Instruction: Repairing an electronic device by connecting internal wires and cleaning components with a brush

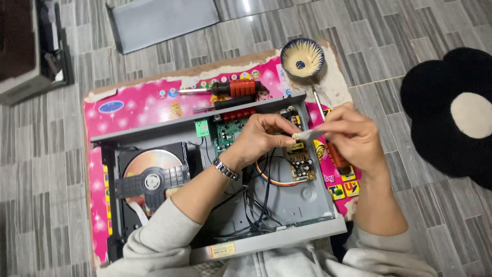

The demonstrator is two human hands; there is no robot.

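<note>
An opened grey disc player chassis lies on a pink board, with a disc drive at its left and green circuit boards at the back. My left hand, a metal watch on its wrist, and my right hand meet above the small brown power board. Both pinch a small white connector with a flat ribbon between their fingertips. Black wires run from the boards toward the front of the chassis.
A red-handled screwdriver and a black one lie on the pink board behind the chassis. A blue-rimmed bowl stands at the back right. A grey cover panel rests on the tile floor, a black-and-white rug at right.
</note>
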